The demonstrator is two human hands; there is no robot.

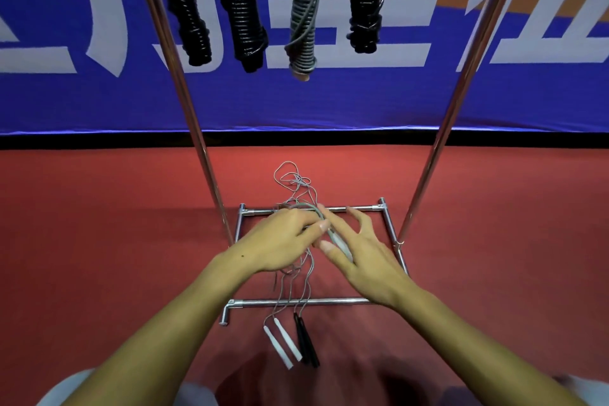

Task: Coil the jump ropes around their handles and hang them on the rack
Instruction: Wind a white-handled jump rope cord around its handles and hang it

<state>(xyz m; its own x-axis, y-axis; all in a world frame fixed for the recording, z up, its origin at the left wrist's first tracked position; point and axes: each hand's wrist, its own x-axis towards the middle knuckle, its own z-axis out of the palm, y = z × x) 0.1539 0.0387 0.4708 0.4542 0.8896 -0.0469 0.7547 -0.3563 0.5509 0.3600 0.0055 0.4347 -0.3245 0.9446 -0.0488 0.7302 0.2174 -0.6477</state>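
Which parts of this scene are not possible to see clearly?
- Rack top bar: cut off by the upper edge, head view.
- Grey handle: mostly covered by left hand and right hand.
- Tangled rope: strands too thin to separate.
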